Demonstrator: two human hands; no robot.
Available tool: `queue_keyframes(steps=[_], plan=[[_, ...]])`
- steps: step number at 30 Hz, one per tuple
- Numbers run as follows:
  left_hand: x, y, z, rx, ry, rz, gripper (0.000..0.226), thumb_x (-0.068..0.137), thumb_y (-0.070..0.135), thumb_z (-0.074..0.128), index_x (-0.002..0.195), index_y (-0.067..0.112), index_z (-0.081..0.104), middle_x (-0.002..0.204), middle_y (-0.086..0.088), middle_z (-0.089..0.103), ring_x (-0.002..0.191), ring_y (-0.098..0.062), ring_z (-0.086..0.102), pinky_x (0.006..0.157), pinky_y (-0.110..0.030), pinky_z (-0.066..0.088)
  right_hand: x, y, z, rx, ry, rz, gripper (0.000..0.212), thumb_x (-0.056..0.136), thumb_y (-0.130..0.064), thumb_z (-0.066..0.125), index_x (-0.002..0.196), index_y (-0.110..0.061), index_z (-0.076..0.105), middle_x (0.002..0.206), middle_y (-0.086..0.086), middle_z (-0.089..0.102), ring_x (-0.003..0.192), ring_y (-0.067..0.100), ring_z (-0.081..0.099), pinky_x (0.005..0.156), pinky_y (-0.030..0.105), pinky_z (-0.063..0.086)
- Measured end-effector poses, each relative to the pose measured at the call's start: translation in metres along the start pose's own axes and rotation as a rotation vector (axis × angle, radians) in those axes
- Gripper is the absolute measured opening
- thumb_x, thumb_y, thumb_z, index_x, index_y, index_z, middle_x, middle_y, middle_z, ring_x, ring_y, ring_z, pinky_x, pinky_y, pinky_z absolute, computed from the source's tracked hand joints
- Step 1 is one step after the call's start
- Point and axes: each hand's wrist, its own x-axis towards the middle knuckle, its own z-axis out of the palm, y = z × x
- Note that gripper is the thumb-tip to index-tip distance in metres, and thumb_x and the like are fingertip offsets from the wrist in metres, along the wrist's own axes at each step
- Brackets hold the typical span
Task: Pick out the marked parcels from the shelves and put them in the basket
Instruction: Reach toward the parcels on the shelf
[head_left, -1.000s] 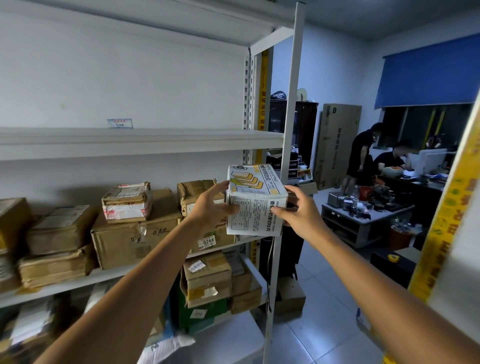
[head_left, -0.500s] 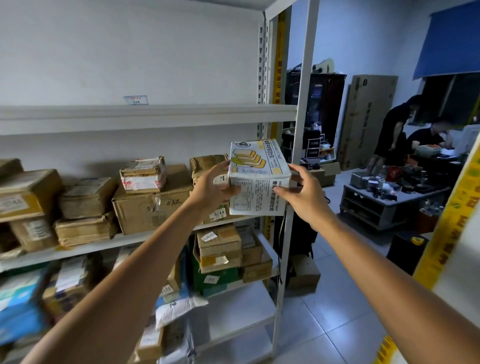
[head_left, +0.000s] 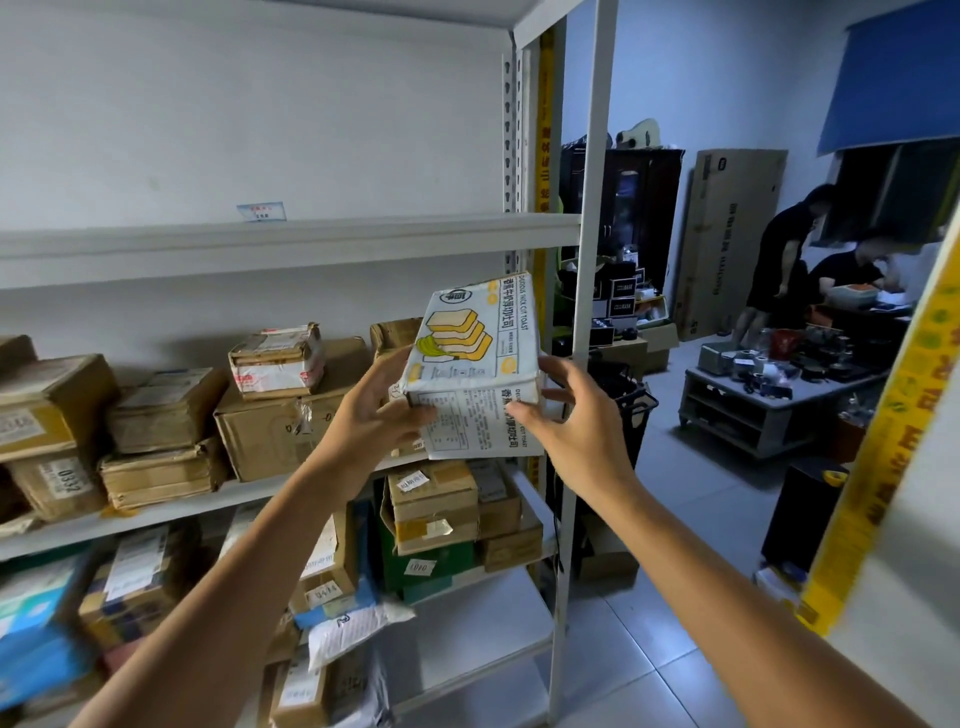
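A white toast box (head_left: 475, 364) with yellow bread and banana pictures is held up in front of the middle shelf (head_left: 311, 483), near the shelf's right post (head_left: 587, 322). It is tilted so its picture face points at me. My left hand (head_left: 371, 415) grips its lower left side, thumb on the front. At the lower right corner my right hand (head_left: 576, 431) holds it, thumb on the printed front and fingers spread along the right edge. Several taped brown parcels (head_left: 291, 415) with number labels fill the middle and lower shelves.
The shelf above (head_left: 291, 239) holds only a small label. A black basket-like frame (head_left: 636, 410) stands behind the post. Further right are a low grey table (head_left: 769, 395) with small items, a tall cardboard carton (head_left: 727, 239) and two people at a desk (head_left: 810, 260).
The box has tipped its picture face more toward me and sits a little lower and closer. My right fingers have spread wider along its right edge. More of the lower shelves has come into view.
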Motion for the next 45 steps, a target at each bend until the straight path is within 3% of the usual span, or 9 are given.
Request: queue_keyframes(steps=[6,9,18,24,30,34,37,41,45], plan=[[-0.002,-0.002,-0.021,-0.165,0.008,-0.095,0.076,0.075,-0.004,0.069,0.137,0.037,0.053,0.132,0.003,0.063,0.120,-0.028,0.062,0.091,-0.056,0.055,0.001,-0.009,0.013,-0.091,-0.009,-0.107,0.060,0.082,-0.040,0.074,0.135,-0.023,0.051,0.133,-0.003,0.063,0.114,0.011,0.063,0.077,0.038,0.062],[0.002,-0.003,-0.029,-0.196,-0.001,-0.122,0.076,0.077,-0.007,0.069,0.138,0.035,0.053,0.134,-0.001,0.062,0.123,-0.032,0.059,0.094,-0.062,0.052,0.003,-0.014,0.017,-0.121,-0.010,-0.131,0.060,0.083,-0.039,0.075,0.135,-0.021,0.051,0.132,-0.001,0.064,0.114,0.013,0.063,0.080,0.038,0.061],[0.006,-0.008,-0.043,-0.256,-0.059,-0.134,0.075,0.081,-0.009,0.067,0.141,0.034,0.051,0.136,-0.008,0.060,0.125,-0.034,0.058,0.094,-0.060,0.051,0.004,-0.016,0.026,-0.144,0.019,-0.143,0.062,0.080,-0.047,0.076,0.133,-0.024,0.053,0.129,-0.002,0.066,0.110,0.011,0.064,0.080,0.036,0.061],[0.006,-0.009,-0.044,-0.227,-0.021,-0.158,0.073,0.079,-0.005,0.070,0.137,0.036,0.054,0.134,-0.001,0.063,0.124,-0.035,0.058,0.094,-0.061,0.051,0.006,-0.012,0.026,-0.079,-0.014,-0.111,0.058,0.080,-0.044,0.076,0.131,-0.024,0.055,0.131,-0.003,0.064,0.111,0.010,0.064,0.077,0.038,0.061],[0.007,-0.002,-0.035,-0.043,0.034,-0.146,0.073,0.078,0.008,0.076,0.138,0.040,0.051,0.138,0.006,0.058,0.119,-0.029,0.062,0.091,-0.056,0.055,0.010,0.000,0.023,0.033,-0.058,-0.030,0.052,0.082,-0.036,0.077,0.128,-0.020,0.058,0.127,-0.009,0.066,0.110,0.007,0.064,0.086,0.031,0.058],[0.011,0.007,-0.016,0.117,0.074,-0.086,0.062,0.084,0.005,0.073,0.130,0.041,0.052,0.133,0.010,0.055,0.108,-0.020,0.065,0.075,-0.034,0.062,0.013,0.011,0.016,0.179,-0.103,0.083,0.043,0.083,-0.024,0.077,0.123,-0.018,0.061,0.121,-0.007,0.068,0.108,0.006,0.065,0.088,0.037,0.059],[0.017,0.009,-0.004,0.245,0.078,-0.031,0.067,0.084,0.004,0.073,0.141,0.029,0.047,0.131,0.014,0.050,0.100,-0.009,0.064,0.071,-0.030,0.062,0.012,0.019,0.010,0.342,-0.124,0.189,0.040,0.082,-0.014,0.077,0.116,-0.025,0.059,0.120,0.000,0.067,0.106,0.014,0.068,0.082,0.038,0.061],[0.026,0.006,0.004,0.444,0.086,0.009,0.070,0.081,0.018,0.079,0.142,0.031,0.047,0.143,0.009,0.045,0.109,-0.018,0.062,0.066,-0.029,0.061,0.012,0.020,-0.004,0.488,-0.159,0.301,0.039,0.084,-0.007,0.073,0.115,-0.023,0.059,0.117,-0.001,0.068,0.097,0.011,0.071,0.074,0.028,0.060],[0.029,0.012,0.019,0.577,0.126,0.053,0.073,0.080,0.024,0.081,0.144,0.030,0.046,0.130,0.017,0.046,0.103,-0.015,0.061,0.060,-0.020,0.055,0.011,0.026,-0.013,0.604,-0.151,0.347,0.034,0.086,0.001,0.069,0.112,-0.019,0.059,0.110,-0.001,0.070,0.092,0.014,0.073,0.069,0.027,0.059]])
